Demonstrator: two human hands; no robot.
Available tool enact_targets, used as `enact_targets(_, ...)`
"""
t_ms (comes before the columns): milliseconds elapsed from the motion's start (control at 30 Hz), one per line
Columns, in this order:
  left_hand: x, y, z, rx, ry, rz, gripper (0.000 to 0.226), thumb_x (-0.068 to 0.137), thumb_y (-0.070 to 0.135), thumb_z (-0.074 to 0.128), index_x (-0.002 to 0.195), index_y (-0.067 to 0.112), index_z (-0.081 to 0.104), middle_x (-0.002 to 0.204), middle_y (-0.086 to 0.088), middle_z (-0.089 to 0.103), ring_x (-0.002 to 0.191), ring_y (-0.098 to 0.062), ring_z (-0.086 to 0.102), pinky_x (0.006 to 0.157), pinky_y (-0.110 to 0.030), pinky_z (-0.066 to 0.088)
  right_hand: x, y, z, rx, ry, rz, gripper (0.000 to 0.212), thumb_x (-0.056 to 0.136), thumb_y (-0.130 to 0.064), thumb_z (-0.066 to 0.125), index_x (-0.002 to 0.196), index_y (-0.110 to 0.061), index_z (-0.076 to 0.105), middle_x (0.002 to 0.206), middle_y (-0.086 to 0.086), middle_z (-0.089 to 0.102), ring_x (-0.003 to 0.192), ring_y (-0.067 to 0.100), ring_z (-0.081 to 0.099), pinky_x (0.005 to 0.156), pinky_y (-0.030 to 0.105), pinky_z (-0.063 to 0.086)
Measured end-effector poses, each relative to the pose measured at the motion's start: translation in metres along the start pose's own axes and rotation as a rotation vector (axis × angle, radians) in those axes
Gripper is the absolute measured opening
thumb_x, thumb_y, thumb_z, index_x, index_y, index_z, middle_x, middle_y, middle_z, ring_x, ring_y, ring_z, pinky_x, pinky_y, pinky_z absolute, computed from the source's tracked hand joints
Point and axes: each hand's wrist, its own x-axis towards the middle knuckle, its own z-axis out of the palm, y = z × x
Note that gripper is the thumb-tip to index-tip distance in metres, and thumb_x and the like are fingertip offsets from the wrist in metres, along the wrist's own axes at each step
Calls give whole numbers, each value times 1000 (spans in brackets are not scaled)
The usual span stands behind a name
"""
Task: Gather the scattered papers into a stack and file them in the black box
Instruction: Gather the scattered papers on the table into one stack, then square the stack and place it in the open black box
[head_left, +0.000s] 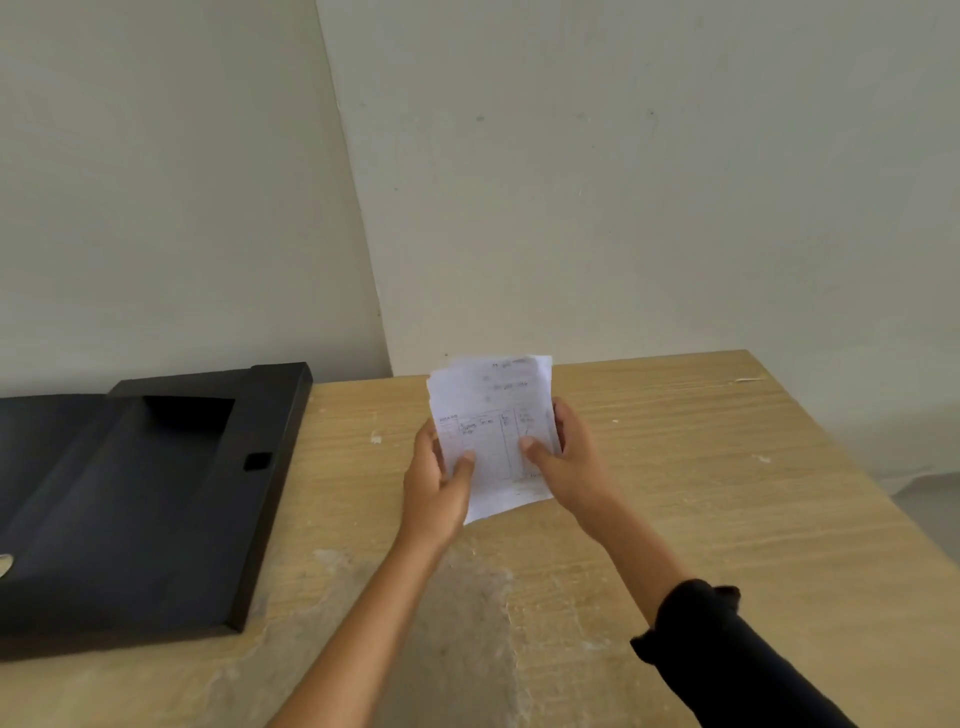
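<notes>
I see the stack of papers (491, 426) up in the air over the middle of the table, not touching it. The sheets are white and a bit uneven at the top, so some corners stick out past the others. The front sheet has a drawn grid and some handwriting on it, but it is too blurry for me to read.

My left hand (439, 483) holds the stack on its left edge. The thumb lies flat on the front sheet and the other fingers are tucked behind the paper, so the hand is pinching the stack. My right hand (566, 457) does the same on the right edge: thumb on the front, fingers curled round the back, pinching the papers. Both thumbs point in toward each other, with a gap of paper between them. The left arm is bare. The right arm wears a black sleeve (727, 654) pushed up toward the elbow.

The black box (140, 499) lies to the left of the papers, well apart from them. It is open and flat on the table, and I can look into its dark inside. A small cutout shows on its right wall. Something small and shiny sits at its far left edge, but I cannot tell what it is.

The table (701, 493) is light wood with pale scuffs and white specks on it. Behind it stands a plain pale wall (623, 182), with a corner line running down toward the table's back edge.
</notes>
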Motion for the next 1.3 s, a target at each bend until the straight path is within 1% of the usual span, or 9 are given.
enact_targets(100, -11, 12, -11, 26, -2, 220, 24, 91, 8, 50, 113, 17, 45, 100, 13, 60, 93, -1, 60, 73, -11, 51, -24, -8, 7, 65, 53, -183, 36, 88, 0, 52, 105, -31, 48, 98, -10, 60, 89, 1, 61, 64, 18, 53)
enact_targets(267, -30, 1, -9, 34, 3, 296, 31, 91, 4, 45, 115, 22, 40, 107, 9, 58, 100, 3, 57, 85, -17, 48, -48, 0, 17, 48, 68, -204, 50, 86, 10, 43, 107, -35, 33, 97, -6, 51, 84, 9, 55, 63, 8, 49)
enact_targets(533, -18, 3, -1, 116, -58, 298, 16, 91, 12, 42, 105, 19, 37, 101, -5, 59, 92, -18, 59, 79, -35, 50, -34, 6, 17, -44, 127, -124, 26, 87, 6, 37, 104, -14, 36, 97, 2, 48, 84, 18, 50, 60, 17, 45)
enact_targets(733, -24, 9, 8, 6, -22, 309, 19, 94, 4, 37, 105, 17, 29, 97, 14, 52, 83, 12, 55, 71, -5, 43, -30, 9, 21, -29, 158, -161, 27, 84, 9, 38, 101, -11, 36, 92, -1, 48, 83, 16, 49, 63, 20, 44)
enact_targets(867, -26, 6, 8, -32, -35, 286, 18, 94, 6, 39, 106, 19, 33, 98, 13, 54, 84, 10, 56, 72, -7, 45, -32, 9, 13, -143, 143, -235, 48, 79, 11, 43, 121, -12, 35, 112, 2, 50, 100, 18, 51, 79, 20, 45)
enact_targets(967, -26, 9, 7, -70, -50, 283, 14, 94, 6, 39, 106, 13, 35, 96, 12, 54, 82, 10, 56, 71, -9, 47, -33, -4, 4, -379, 208, -500, 72, 74, 14, 43, 139, -8, 24, 135, 3, 39, 121, 8, 37, 102, 8, 31)
enact_targets(1033, -26, 10, 6, -66, -49, 293, 13, 94, 6, 39, 106, 11, 35, 94, 12, 54, 81, 10, 56, 70, -7, 46, -33, -11, 0, -558, 238, -608, 79, 71, 12, 42, 144, -11, 21, 147, 5, 34, 138, 12, 26, 116, 24, 19)
enact_targets(1133, -26, 8, 8, -76, -49, 285, 14, 94, 4, 39, 107, 8, 35, 93, 10, 54, 79, 10, 56, 68, -9, 47, -35, -11, -1, -898, 207, -572, 74, 76, 2, 41, 145, -21, 24, 152, -4, 31, 146, 18, 11, 119, 49, 9)
enact_targets(1300, -26, 7, 9, -120, -51, 281, 22, 93, -2, 38, 110, 10, 33, 97, 8, 52, 81, 9, 56, 69, -9, 48, -33, -11, -2, -925, 183, -530, 71, 76, 6, 40, 143, -14, 28, 148, 1, 38, 145, 23, 14, 117, 52, 14)
